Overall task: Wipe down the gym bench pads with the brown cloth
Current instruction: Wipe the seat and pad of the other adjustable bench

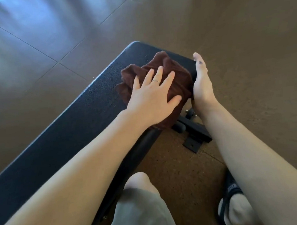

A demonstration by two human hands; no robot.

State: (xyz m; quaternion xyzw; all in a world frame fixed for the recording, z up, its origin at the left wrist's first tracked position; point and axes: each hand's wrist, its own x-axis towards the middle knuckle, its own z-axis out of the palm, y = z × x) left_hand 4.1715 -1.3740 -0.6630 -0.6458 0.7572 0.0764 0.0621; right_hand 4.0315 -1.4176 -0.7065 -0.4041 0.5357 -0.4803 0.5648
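A black padded gym bench (78, 120) runs from the lower left up to the middle of the view. A bunched brown cloth (169, 70) lies near its far end and hangs over the right edge. My left hand (152, 96) lies flat on the cloth, fingers spread, pressing it onto the pad. My right hand (201, 80) grips the pad's right edge beside the cloth, thumb on top and fingers hidden underneath.
The bench's black metal foot and bolts (195, 133) stick out on the brown speckled floor mat (246, 70) below my right wrist. Grey tiled floor (33, 41) lies to the left. My knee (138, 185) and slippered foot (233, 206) are at the bottom.
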